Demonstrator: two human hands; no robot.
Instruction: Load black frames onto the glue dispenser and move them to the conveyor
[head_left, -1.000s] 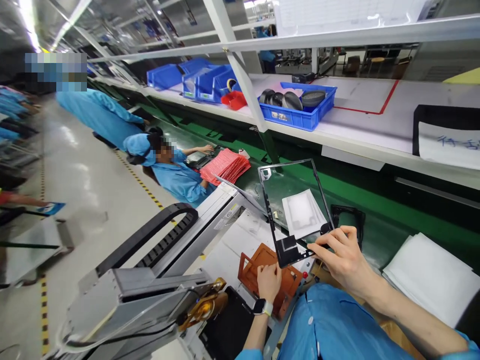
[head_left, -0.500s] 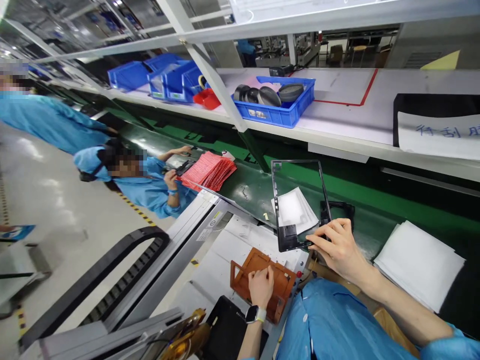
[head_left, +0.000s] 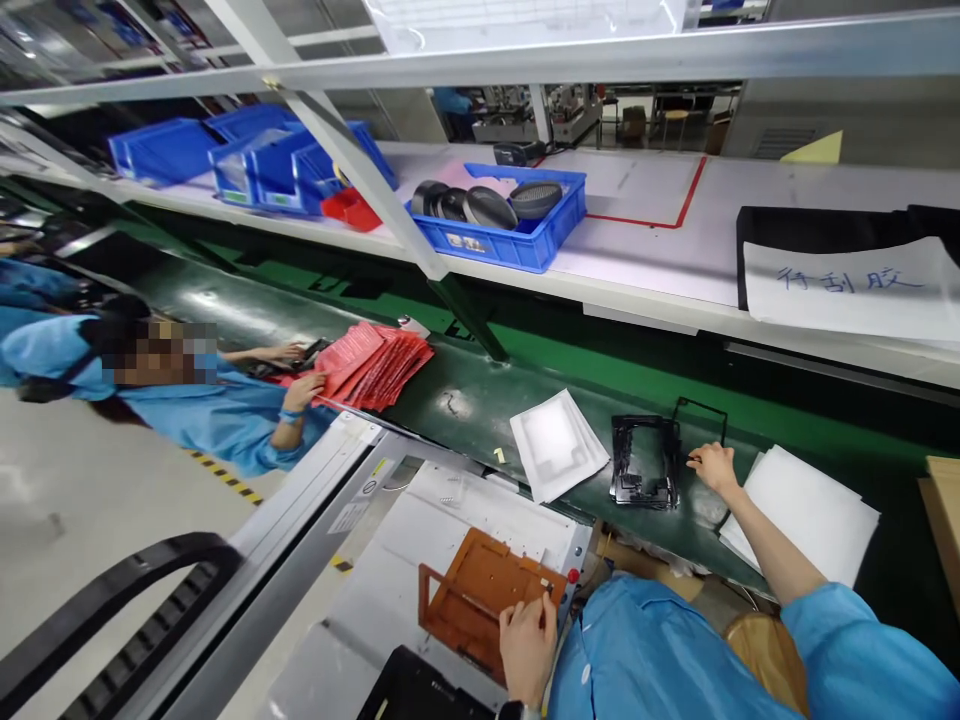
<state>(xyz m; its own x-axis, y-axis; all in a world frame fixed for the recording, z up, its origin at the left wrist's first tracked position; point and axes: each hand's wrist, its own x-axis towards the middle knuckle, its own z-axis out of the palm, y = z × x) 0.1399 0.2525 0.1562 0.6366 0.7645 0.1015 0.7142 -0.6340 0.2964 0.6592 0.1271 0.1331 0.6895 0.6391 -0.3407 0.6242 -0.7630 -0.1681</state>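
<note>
My right hand (head_left: 712, 468) is closed on a thin black rectangular frame (head_left: 703, 403), pinching it near its lower part. The frame is tilted and seen nearly edge-on, to the right of a stack of black frames (head_left: 619, 462) on the green bench. My left hand (head_left: 527, 640) has its fingers bent over the near right edge of an orange fixture (head_left: 480, 575). A raised, hinged-looking bar stands up at the fixture's left side. Part of the left fingers' contact is hidden.
White sheets (head_left: 559, 440) lie left of the black frames, and another white pile (head_left: 806, 510) lies right. A dark flat device (head_left: 424, 690) sits near the fixture. A co-worker (head_left: 217, 390) handles red bags (head_left: 375, 365). A blue bin (head_left: 499, 225) stands on the shelf.
My right hand has moved the black frame right, turning it nearly edge-on and uncovering the stack. My left hand has shifted toward the fixture's near edge. The camera view has swung right.
</note>
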